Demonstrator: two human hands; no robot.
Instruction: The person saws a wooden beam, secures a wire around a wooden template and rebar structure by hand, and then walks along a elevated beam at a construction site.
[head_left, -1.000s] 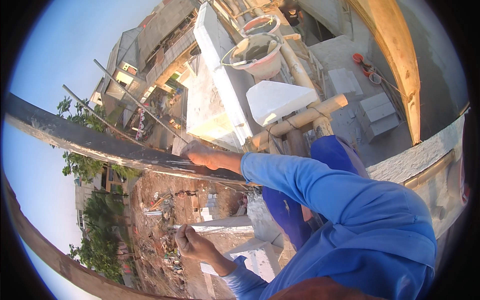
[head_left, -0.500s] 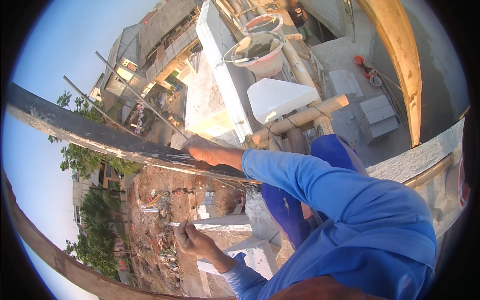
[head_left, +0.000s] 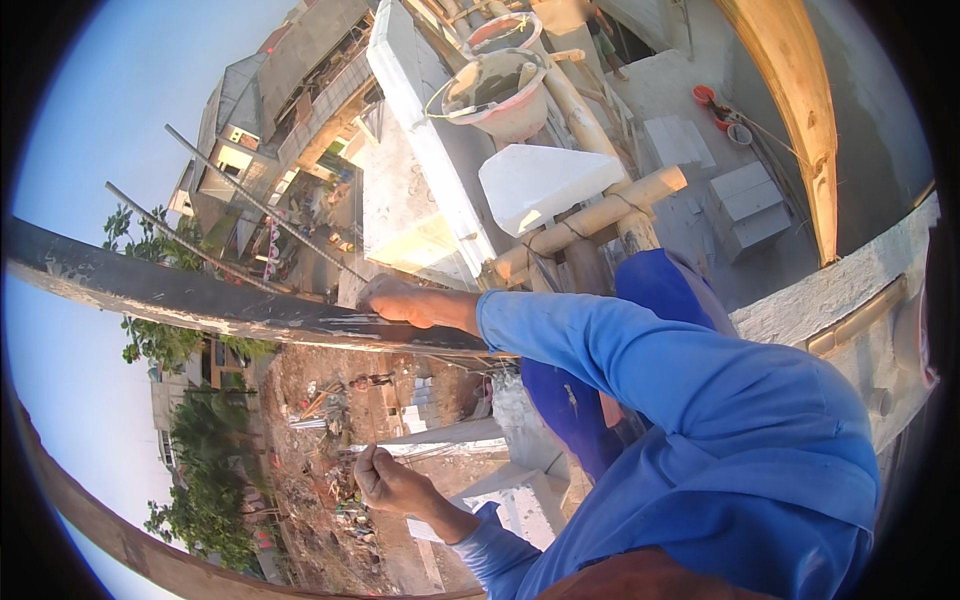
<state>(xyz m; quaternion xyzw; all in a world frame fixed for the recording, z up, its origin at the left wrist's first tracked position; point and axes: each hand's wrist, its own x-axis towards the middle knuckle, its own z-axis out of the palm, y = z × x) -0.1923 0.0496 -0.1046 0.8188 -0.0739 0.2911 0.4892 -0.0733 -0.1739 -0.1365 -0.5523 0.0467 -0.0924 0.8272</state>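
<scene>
My right hand (head_left: 415, 303) is closed, knuckles up, against the top edge of a long dark beam (head_left: 200, 298) with pale flaking patches. A ribbed steel rod (head_left: 270, 208) slants down to its fingers; whether they grip the rod, the beam or something smaller is hidden. Lower in the picture, my left hand (head_left: 392, 487) hangs in the air below the beam, fingers curled in a pinch. What it holds, if anything, is too small to make out. Both arms wear blue sleeves.
Beyond my right arm, a white block (head_left: 545, 185) lies by lashed bamboo poles (head_left: 600, 222), with a mortar bucket (head_left: 497, 95) behind. A second rod (head_left: 185, 238) sticks up left. A curved timber (head_left: 800, 110) stands right. Far below lies rubble-strewn ground (head_left: 320, 480).
The view has shifted a little, so the buckets and block sit farther left. My right hand stays at the beam, and my left hand keeps its pinch in nearly the same place.
</scene>
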